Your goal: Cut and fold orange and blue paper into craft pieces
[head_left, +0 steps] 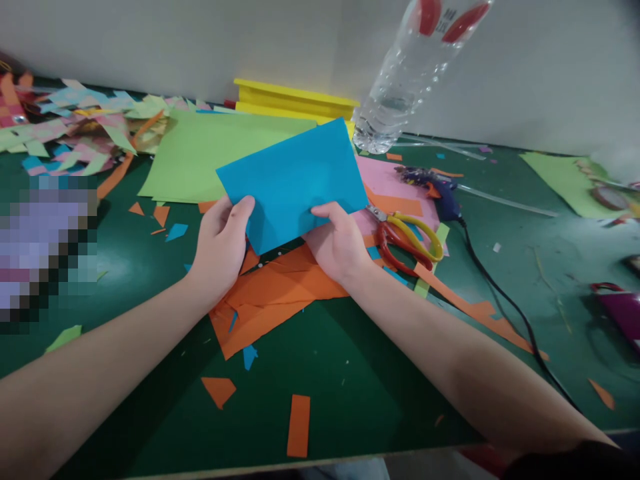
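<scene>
As our left hand (220, 245) and right hand (339, 245) pinch the blue sheet (295, 177), 2 closed grips hold it flat. Orange scraps (273, 293) lie beneath

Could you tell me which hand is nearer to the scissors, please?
Right. The right hand sits just beside the scissors; the left hand is farther off, across the blue paper both hold.

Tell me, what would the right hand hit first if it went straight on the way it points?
The right hand holds the blue paper, so that comes first; past it, probably the light green sheet, though depth is unclear.
</scene>
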The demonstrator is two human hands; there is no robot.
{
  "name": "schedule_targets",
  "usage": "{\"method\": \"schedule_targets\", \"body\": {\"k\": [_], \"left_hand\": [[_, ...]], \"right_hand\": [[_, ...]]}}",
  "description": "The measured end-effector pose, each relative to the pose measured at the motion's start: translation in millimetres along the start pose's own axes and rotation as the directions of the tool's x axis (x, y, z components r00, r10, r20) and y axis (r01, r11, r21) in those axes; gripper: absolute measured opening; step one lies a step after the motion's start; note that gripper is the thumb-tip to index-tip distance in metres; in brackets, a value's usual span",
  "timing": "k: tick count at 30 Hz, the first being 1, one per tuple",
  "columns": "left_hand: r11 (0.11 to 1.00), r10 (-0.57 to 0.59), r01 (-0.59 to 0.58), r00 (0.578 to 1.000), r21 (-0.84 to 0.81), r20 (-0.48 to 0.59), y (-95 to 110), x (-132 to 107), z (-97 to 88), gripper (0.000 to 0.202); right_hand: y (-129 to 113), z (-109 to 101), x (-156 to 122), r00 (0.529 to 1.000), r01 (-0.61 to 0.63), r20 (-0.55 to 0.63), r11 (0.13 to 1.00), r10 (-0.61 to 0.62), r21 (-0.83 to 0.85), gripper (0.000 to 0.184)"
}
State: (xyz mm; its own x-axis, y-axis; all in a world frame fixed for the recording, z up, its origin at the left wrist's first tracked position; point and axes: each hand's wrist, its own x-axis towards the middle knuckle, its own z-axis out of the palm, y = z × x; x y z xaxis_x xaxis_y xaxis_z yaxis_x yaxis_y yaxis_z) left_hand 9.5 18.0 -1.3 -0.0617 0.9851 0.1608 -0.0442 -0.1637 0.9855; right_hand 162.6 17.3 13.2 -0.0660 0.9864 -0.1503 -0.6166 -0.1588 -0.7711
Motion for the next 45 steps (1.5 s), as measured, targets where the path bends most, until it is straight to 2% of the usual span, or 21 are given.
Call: {"method": "schedule_targets", "body": {"k": [13,22,30,35,41,45], "left_hand": [[1.0,-0.008,0.008,1.0,-0.001,0.008,-2.0,0.1,-0.8,0.045],[1.0,-0.011,0.011,1.0,0.011,0.001,-1.4,-0.2,0.3,0.043],[1.0,-0.012,0.012,1.0,-0.008,0.025,-2.9,0.3,-0.7,0.041],[1.0,-0.018,0.019,1.0,-0.007,0.003,-3.1,0.4,-0.3,0.039],[1.0,-0.013,0.014,1.0,-0.013,0.005,-3.4,0.8,-0.1,0.039],[1.0,-0.004,0.004,1.0,-0.019,0.005,-4.1,1.2,0.4,0.038]], "right_hand": [[-1.0,1.0,-1.5,1.0,-0.009,-0.002,1.0,0.009,0.015,0.02],[1.3,0.2,-0.7,1.0,0.012,-0.022,0.999,-0.013,-0.052,0.021],[1.8,-0.6,-0.7,1.0,0.004,-0.026,1.0,-0.005,-0.022,0.019],[1.5,-0.3,-0.7,1.0,0.001,-0.023,1.0,-0.001,0.012,0.022],[2.5,-1.3,-0.6,0.999,-0.007,-0.036,0.999,0.006,-0.038,0.019],[4.3,-3.0,-0.4,0.999,0.025,-0.039,0.999,-0.026,-0.025,0.02]]}}
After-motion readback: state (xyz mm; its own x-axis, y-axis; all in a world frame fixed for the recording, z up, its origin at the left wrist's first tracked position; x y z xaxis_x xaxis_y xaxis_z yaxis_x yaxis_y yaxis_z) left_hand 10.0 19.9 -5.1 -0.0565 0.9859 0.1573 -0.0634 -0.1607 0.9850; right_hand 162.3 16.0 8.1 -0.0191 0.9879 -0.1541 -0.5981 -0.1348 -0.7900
